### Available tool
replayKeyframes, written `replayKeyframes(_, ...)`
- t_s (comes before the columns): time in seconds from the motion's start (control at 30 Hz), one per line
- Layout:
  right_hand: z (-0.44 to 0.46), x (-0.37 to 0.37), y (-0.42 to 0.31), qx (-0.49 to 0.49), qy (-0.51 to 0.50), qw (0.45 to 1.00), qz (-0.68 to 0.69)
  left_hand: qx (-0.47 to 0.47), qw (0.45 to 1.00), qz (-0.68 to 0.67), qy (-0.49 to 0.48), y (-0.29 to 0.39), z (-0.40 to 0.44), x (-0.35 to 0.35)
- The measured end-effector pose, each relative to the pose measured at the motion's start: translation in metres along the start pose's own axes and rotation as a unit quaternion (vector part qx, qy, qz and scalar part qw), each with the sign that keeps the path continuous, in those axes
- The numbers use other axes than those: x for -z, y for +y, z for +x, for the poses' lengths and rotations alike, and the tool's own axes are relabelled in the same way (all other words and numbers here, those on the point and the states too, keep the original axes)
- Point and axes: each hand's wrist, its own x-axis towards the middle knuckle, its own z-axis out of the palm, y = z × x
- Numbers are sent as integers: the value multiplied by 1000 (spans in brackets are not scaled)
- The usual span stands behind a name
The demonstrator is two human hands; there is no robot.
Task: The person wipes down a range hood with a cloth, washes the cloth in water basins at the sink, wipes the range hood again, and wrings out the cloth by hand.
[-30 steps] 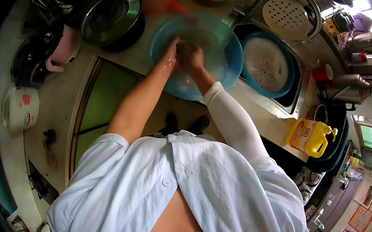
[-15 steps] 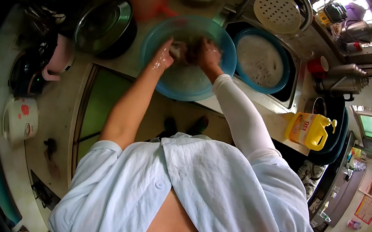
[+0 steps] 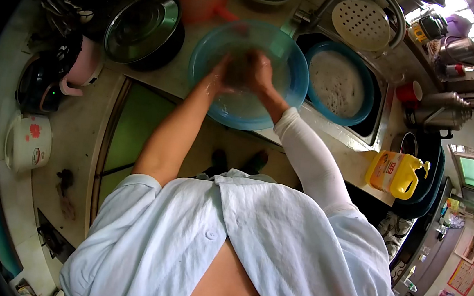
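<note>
My left hand [image 3: 218,77] and my right hand [image 3: 259,71] are both inside a translucent blue basin [image 3: 299,91] on the counter, low over cloudy water. Between them is a dark, motion-blurred thing [image 3: 237,71] whose kind I cannot make out. My right fingers curl in against it. On the other side, my left hand has its thumb side toward me and touches or holds it; its fingers are smeared. Wet shine shows on my left wrist.
Right of the basin, a second blue basin [image 3: 367,98] of foamy water sits in the sink [image 3: 383,109], beneath the faucet [image 3: 316,14] and a white perforated colander [image 3: 361,25]. A yellow jug [image 3: 392,174] stands near the counter edge. To the left are a lidded pot [image 3: 142,29] and a red dipper [image 3: 198,0].
The view has shifted slightly, so most things appear farther right. My hands have stayed in the basin and moved lightly around the blurred thing, my left hand now lower in the basin.
</note>
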Motion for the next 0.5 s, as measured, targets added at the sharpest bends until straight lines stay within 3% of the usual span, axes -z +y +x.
replayKeyframes(0.03, -8, -2, -14, 1, -1, 1000, 0, -77, 992, 74, -71, -10, 8, 6)
replayKeyframes(0.07, -19, -3, -31, 90, 44, 995, 18, -162, 969, 135, -131, -20, 16, 12)
replayKeyframes(0.1, -25, -4, -41, 179, 89, 979, 36, -118, 985, 42, -116, -17, 16, 9)
replayKeyframes(0.17, -28, -5, -48, 199, 111, 974, -9, -28, 986, -143, -83, -9, 16, 0)
replayKeyframes(0.23, -22, -15, -27, 214, 131, 967, -51, 66, 944, -322, -44, -1, 6, -13)
replayKeyframes(0.27, -8, -31, 17, 237, 98, 953, -164, 112, 907, -405, -23, 7, -2, -23)
replayKeyframes(0.3, 0, -21, 27, 199, 52, 962, -181, 83, 963, -239, 97, 36, -41, -59)
replayKeyframes(0.33, 7, -12, 36, 160, 7, 967, -200, 107, 962, -229, 99, 45, -42, -62)
replayKeyframes(0.37, 10, 10, 28, 56, -52, 990, -121, 135, 961, -219, 102, 47, -42, -62)
replayKeyframes(0.4, 11, 14, 38, 54, -54, 990, -121, 137, 960, -220, 103, 36, -27, -46)
replayKeyframes(0.47, 12, 12, 62, 140, -48, 923, -356, -54, 989, -111, 80, -2, 8, -3)
replayKeyframes(0.5, 9, 9, 63, 140, -50, 923, -355, -53, 989, -111, 82, 11, -5, -11)
